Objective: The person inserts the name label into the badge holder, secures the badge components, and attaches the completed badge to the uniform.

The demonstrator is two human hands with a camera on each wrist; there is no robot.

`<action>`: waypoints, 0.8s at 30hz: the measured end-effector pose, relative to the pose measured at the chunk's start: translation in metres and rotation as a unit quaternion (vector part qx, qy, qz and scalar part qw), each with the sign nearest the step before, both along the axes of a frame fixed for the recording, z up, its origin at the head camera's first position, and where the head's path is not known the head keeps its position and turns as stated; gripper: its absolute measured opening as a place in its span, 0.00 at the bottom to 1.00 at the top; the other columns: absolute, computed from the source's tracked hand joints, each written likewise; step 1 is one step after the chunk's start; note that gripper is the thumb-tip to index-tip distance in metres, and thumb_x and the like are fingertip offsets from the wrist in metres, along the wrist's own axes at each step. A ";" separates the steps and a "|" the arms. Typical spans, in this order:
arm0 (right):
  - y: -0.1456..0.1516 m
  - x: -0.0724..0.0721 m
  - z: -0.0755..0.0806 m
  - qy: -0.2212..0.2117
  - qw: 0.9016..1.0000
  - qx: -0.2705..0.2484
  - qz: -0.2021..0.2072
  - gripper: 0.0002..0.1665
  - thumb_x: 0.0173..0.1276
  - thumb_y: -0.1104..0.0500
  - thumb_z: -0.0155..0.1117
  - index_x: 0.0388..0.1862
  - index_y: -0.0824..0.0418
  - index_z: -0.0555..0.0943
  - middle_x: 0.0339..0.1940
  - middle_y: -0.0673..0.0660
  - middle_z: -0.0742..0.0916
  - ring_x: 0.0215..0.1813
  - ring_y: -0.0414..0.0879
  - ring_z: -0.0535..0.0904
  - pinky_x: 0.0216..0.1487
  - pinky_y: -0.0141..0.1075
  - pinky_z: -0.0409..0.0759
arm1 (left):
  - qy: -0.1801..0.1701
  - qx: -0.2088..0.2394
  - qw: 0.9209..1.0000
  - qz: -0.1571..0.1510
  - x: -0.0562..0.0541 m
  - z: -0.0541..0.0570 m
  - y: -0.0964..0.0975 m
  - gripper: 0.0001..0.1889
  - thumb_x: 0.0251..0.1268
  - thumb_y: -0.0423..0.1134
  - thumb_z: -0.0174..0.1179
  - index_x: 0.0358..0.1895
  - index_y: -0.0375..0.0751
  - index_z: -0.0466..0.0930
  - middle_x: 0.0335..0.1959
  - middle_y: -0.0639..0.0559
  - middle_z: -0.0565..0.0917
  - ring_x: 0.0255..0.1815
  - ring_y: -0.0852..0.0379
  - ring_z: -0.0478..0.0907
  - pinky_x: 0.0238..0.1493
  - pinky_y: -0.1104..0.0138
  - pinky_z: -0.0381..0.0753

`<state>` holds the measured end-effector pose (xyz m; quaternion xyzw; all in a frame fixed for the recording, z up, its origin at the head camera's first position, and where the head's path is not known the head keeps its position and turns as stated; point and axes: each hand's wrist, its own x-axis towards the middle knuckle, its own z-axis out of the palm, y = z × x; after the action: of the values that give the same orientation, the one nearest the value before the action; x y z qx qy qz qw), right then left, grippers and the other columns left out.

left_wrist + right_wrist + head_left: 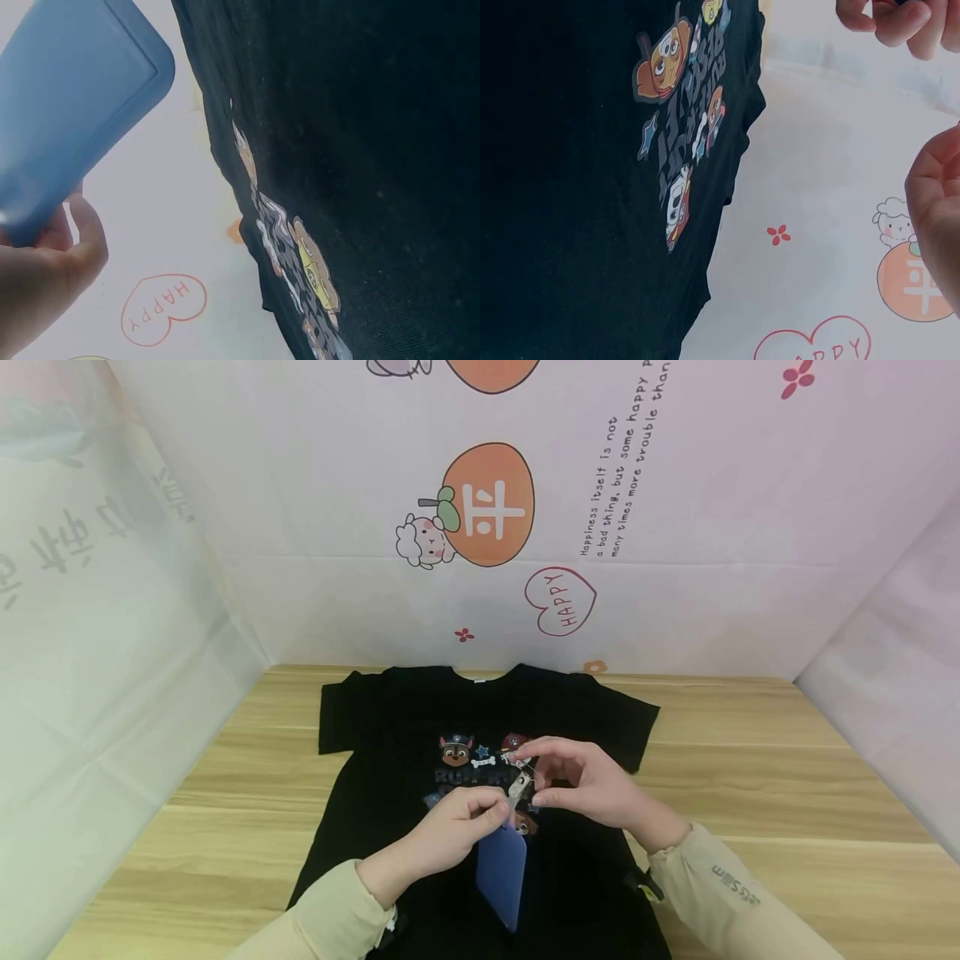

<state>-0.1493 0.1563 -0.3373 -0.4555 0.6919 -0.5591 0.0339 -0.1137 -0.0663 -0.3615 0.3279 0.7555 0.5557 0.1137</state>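
A blue badge holder [501, 872] hangs below a metal clip [519, 785] on a clear strap, over a black T-shirt [382, 727] with printed cartoon dogs. My left hand [457, 822] pinches the strap just above the holder between thumb and fingers. In the left wrist view, the badge holder [75, 97] covers part of that hand [52, 270]. My right hand [592, 781] is at the clip, thumb and index finger spread apart, with a thin wire near the index fingertip. The right wrist view catches only part of the right hand [941, 210], with left fingers [907, 26] above.
The T-shirt lies spread on a wood-grain table [742, 768], its collar toward the back. A white printed sheet [337, 527] hangs behind the table, and pale side sheets [97, 635] border it left and right.
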 end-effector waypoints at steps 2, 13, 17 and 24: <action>0.000 0.000 0.000 0.000 1.000 -0.003 0.007 0.21 0.60 0.73 0.64 0.53 0.69 0.76 0.38 0.49 0.81 0.33 0.39 0.76 0.32 0.32 0.78 | -0.003 0.015 1.000 -0.011 0.000 0.000 0.000 0.16 0.74 0.37 0.45 0.30 0.32 0.76 0.29 0.42 0.76 0.33 0.66 0.70 0.37 0.72 0.71; -0.002 0.002 0.001 0.021 0.999 -0.013 0.031 0.10 0.56 0.74 0.66 0.38 0.70 0.81 0.35 0.51 0.84 0.33 0.40 0.76 0.34 0.33 0.80 | -0.052 0.069 0.992 -0.088 0.002 0.000 0.000 0.21 0.76 0.42 0.41 0.28 0.27 0.71 0.35 0.29 0.76 0.42 0.54 0.76 0.47 0.70 0.76; -0.004 0.003 0.002 0.056 0.998 -0.013 0.027 0.07 0.55 0.71 0.68 0.34 0.67 0.82 0.30 0.58 0.82 0.33 0.40 0.75 0.33 0.32 0.79 | -0.043 0.074 0.991 -0.100 0.002 -0.001 0.001 0.21 0.76 0.42 0.40 0.29 0.27 0.71 0.37 0.29 0.74 0.43 0.50 0.75 0.50 0.68 0.75; -0.008 0.007 0.004 0.098 0.995 -0.021 0.013 0.04 0.54 0.66 0.69 0.30 0.64 0.83 0.28 0.57 0.83 0.35 0.40 0.78 0.36 0.32 0.80 | -0.047 0.064 0.993 -0.091 0.002 -0.002 0.003 0.24 0.77 0.45 0.36 0.33 0.27 0.72 0.45 0.29 0.74 0.49 0.46 0.73 0.54 0.68 0.72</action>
<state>-0.1428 0.1485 -0.3329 -0.5179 0.6740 -0.5255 -0.0363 -0.1119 -0.0630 -0.3636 0.3755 0.6791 0.6051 0.1781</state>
